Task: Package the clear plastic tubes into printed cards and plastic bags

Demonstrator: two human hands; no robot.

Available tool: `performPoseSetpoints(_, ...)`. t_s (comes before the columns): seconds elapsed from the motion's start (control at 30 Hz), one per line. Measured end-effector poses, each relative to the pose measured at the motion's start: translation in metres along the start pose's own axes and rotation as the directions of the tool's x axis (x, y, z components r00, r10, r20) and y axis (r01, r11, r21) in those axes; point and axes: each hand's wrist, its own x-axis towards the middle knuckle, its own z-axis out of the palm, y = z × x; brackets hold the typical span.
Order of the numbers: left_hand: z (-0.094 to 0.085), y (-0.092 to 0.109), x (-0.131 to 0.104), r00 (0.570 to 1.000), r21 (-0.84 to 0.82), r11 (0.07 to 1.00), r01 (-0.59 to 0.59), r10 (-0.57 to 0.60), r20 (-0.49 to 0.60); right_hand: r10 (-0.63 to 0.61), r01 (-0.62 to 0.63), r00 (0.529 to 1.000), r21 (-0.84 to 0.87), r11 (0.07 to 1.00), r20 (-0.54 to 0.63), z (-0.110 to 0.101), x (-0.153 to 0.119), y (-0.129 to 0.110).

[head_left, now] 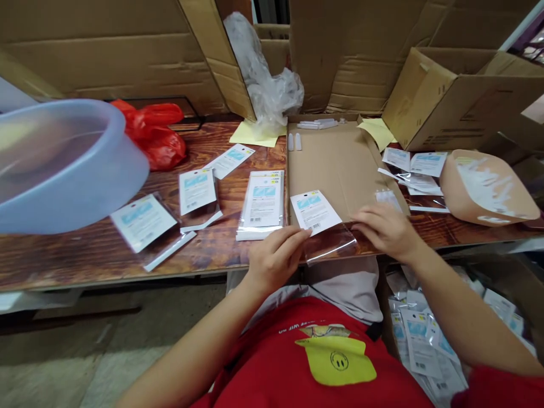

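A worker in a red shirt handles a clear packet at a stained wooden surface. The left hand pinches the packet's left edge, thumb and fingers pressed together beside the barcode on its printed card. The right hand is at the opposite edge, fingertips gathered; from where I stand, I cannot tell whether that grip is closed on the film or only rests against it.

The packet lies between the two grips, its far end over the near rim of a shallow cardboard tray. A stack of packets lies just beyond the left grip. Small clear pieces sit in the tray just past the right grip, and a beige bowl stands farther off to that grip's right.

Good handling here would seem to call for a light left pinch, close to the edge so the card does not crease, with the right grip drawing the thin film taut and level. Pressing down over the tray's rim could kink the card.

The packet's long axis runs aslant between the grips. The end with blue panels points away from the worker and somewhat left; the barcode end, with bare film beyond it, points back toward the body and slightly right.
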Motion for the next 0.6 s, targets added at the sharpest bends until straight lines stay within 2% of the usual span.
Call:
performPoseSetpoints(0.1,-0.004,-0.002,-0.001,1.0,-0.036,0.999,-0.025,0.025,0.006,-0.019,0.033,0.994,0.12,0.992,-0.111,0.026,0.009,-0.019)
performPoseSetpoints(0.2,-0.011,-0.003,-0.003,0.999,-0.085,0.996,-0.03,0.032,0.021,0.033,-0.006,0.979,0.133,0.991,-0.203,0.028,0.012,-0.027)
performPoseSetpoints(0.33,-0.014,0.0,-0.007,1.0,-0.138,0.99,0.015,-0.014,0.004,-0.057,0.071,0.982,0.076,0.995,-0.181,0.026,0.009,-0.036)
performPoseSetpoints(0.43,-0.016,0.002,-0.007,0.993,-0.215,0.971,0.102,-0.112,-0.035,-0.092,0.108,0.985,0.106,0.989,-0.144,0.025,0.005,-0.045)
performPoseSetpoints(0.53,-0.02,0.002,-0.007,0.961,-0.314,0.915,0.254,-0.277,-0.03,0.051,-0.015,0.992,0.295,0.955,-0.116,0.022,-0.001,-0.053)
performPoseSetpoints(0.6,-0.024,0.004,-0.005,0.916,-0.431,0.818,0.38,-0.398,0.051,0.217,-0.163,0.973,0.441,0.883,-0.076,0.019,-0.006,-0.059)
